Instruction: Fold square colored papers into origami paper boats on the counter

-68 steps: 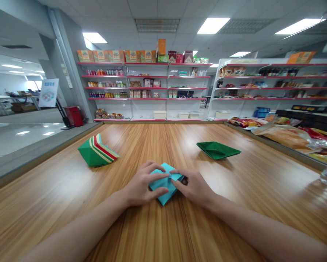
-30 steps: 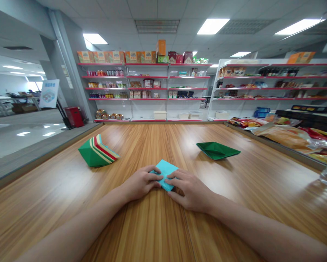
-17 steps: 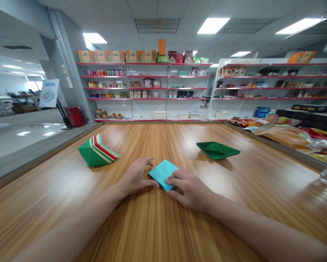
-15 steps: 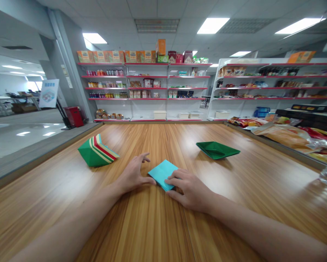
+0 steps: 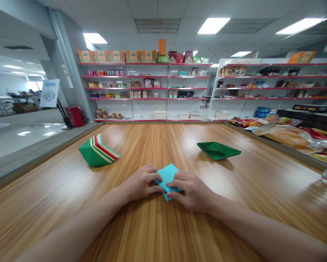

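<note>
A folded light-blue paper lies on the wooden table in front of me. My left hand grips its left edge with curled fingers. From the right, my right hand pinches the paper, fingertips over its near corner. Both hands cover the lower part of the paper; only its far corner and a small near tip show.
A fanned stack of coloured paper with a green top sheet sits to the left. A green folded paper boat-like tray lies to the right. Snack bags line the right side. Store shelves stand behind the table.
My left hand, which had lifted off and spread beside the paper half a second ago, is back on its left edge. The paper has shifted slightly and looks more tucked between both hands.
</note>
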`<state>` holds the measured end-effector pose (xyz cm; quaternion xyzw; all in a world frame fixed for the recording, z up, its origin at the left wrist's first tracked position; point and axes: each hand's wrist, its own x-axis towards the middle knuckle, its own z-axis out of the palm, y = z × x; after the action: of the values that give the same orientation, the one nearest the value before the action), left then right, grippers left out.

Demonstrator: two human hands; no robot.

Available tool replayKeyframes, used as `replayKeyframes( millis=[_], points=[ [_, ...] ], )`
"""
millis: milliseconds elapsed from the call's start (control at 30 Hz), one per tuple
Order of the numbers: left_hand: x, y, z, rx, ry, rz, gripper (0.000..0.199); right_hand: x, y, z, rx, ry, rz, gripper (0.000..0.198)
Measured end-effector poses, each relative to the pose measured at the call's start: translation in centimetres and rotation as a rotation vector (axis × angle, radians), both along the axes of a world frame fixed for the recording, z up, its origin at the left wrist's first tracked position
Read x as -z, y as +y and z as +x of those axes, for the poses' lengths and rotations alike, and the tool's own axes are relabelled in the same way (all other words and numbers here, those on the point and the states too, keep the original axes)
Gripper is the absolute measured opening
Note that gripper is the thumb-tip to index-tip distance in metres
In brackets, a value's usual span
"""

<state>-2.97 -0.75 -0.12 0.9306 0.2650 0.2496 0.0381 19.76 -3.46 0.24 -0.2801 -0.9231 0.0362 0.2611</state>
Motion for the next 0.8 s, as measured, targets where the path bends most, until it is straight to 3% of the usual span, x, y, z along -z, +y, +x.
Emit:
replayKeyframes(
  millis=[100, 233, 433, 600, 800],
  points=[
    [0.0, -0.1, 0.2, 0.026, -0.006, 0.01, 0.021, 0.3, 0.1, -0.1, 0.026, 0.099, -0.018, 0.026],
    [0.0, -0.4, 0.5, 0.007, 0.008, 0.083, 0.027, 0.4, 0.3, 0.0, 0.094, 0.176, -0.078, 0.031],
    [0.1, -0.7, 0.9, 0.004, 0.085, 0.195, 0.023, 0.4, 0.5, 0.2, 0.071, 0.147, -0.082, 0.026],
    [0.2, -0.9, 0.9, 0.023, 0.086, 0.149, 0.015, 0.9, 0.8, 0.5, 0.025, 0.083, -0.115, 0.014],
    [0.5, -0.6, 0.9, -0.029, 0.001, 0.035, 0.014, 1.1, 0.9, 0.6, 0.165, 0.086, -0.159, 0.013]
  ],
)
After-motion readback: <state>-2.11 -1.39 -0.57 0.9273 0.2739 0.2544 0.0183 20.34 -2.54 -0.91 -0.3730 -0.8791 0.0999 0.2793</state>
